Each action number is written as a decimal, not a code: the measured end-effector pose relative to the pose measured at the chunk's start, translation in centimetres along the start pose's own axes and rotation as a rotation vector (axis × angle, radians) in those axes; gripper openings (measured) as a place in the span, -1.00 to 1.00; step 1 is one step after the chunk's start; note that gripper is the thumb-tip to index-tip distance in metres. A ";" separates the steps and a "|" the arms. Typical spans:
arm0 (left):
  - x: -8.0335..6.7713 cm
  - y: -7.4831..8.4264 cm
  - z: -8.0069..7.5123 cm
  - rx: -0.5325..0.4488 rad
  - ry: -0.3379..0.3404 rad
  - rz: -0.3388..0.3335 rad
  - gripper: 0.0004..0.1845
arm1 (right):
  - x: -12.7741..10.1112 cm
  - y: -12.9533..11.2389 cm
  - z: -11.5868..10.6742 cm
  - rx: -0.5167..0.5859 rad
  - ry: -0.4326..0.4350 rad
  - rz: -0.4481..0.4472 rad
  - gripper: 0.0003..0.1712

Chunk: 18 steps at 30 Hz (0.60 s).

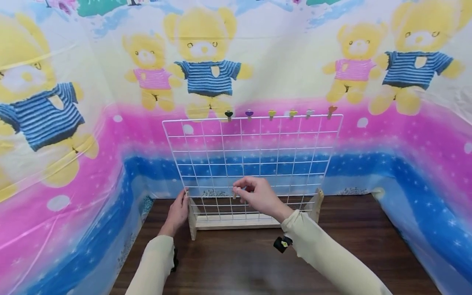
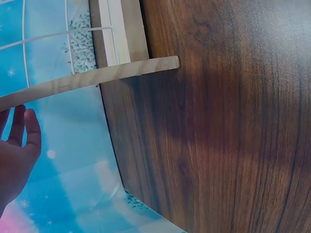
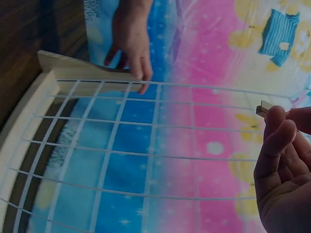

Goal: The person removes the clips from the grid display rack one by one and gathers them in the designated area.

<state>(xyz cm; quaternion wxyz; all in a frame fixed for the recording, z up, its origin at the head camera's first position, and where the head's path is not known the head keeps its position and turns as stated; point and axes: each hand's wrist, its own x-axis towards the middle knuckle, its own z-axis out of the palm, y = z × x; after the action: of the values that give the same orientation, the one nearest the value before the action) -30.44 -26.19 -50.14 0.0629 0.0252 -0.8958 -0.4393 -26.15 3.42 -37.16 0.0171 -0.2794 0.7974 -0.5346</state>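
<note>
Small pale wooden clip (image 1: 234,192) is being pinched in right hand (image 1: 258,196) fingertips, right in front of white wire grid panel (image 1: 254,164) w/ wooden base. Left hand (image 1: 178,212), fingers straight, is resting on panel's left edge. Six heart-topped clips (image 1: 271,113) are sitting well above grip, along top wire. No readable writing.

A dark wooden counter (image 1: 332,250) carries a wooden stand (image 1: 236,222) that holds a white wire grid (image 1: 254,155) upright.

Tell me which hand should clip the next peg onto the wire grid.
Probably the right hand: it already pinches a small peg in front of the wire grid. The left hand touches the wooden stand, steadying it.
</note>
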 end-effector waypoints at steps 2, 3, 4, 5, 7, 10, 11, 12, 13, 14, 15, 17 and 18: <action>-0.1 -0.1 -0.1 0.001 0.002 0.014 -0.54 | -0.3 1.2 0.4 0.011 0.001 0.009 -0.81; -0.2 -0.1 -0.1 0.001 0.002 0.020 -0.54 | -0.4 1.7 0.6 0.013 0.001 0.016 -0.81; -0.2 -0.1 0.0 0.001 0.001 0.024 -0.54 | -0.7 1.9 0.7 0.016 -0.001 0.022 -0.82; -0.1 -0.1 0.0 0.001 0.001 0.026 -0.55 | -1.0 2.0 0.8 0.011 -0.004 0.029 -0.82; 0.0 -0.1 0.1 0.003 0.002 0.026 -0.55 | -1.4 2.7 1.0 0.009 -0.009 0.046 -0.82; 0.2 -0.4 0.3 0.002 0.006 0.026 -0.55 | -1.7 4.6 1.5 -0.010 -0.013 0.056 -0.81; 0.3 -0.5 0.3 0.005 0.008 0.030 -0.55 | -1.7 5.6 1.7 -0.013 -0.016 0.064 -0.80; 0.3 -0.6 0.3 0.006 0.011 0.033 -0.55 | -1.8 6.6 2.0 -0.010 -0.018 0.071 -0.79; 0.4 -0.6 0.4 0.006 0.011 0.037 -0.54 | -1.8 7.7 2.2 -0.014 -0.021 0.074 -0.78; 0.4 -0.7 0.4 0.006 0.012 0.039 -0.55 | -1.9 8.3 2.4 -0.013 -0.024 0.073 -0.76; 0.4 -0.7 0.4 0.006 0.013 0.042 -0.54 | -2.1 8.8 2.6 -0.017 -0.027 0.076 -0.76; 0.5 -0.7 0.4 0.004 0.013 0.044 -0.54 | -2.3 9.8 3.0 -0.031 -0.028 0.097 -0.76; 0.5 -0.6 0.4 0.000 0.013 0.042 -0.53 | -2.4 10.3 3.2 -0.037 -0.023 0.106 -0.77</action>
<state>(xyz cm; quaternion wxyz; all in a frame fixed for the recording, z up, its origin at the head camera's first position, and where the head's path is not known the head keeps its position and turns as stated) -31.01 -26.36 -50.82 0.0778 0.0093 -0.8956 -0.4379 -27.44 4.62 -48.06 0.0495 -0.2434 0.8205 -0.5148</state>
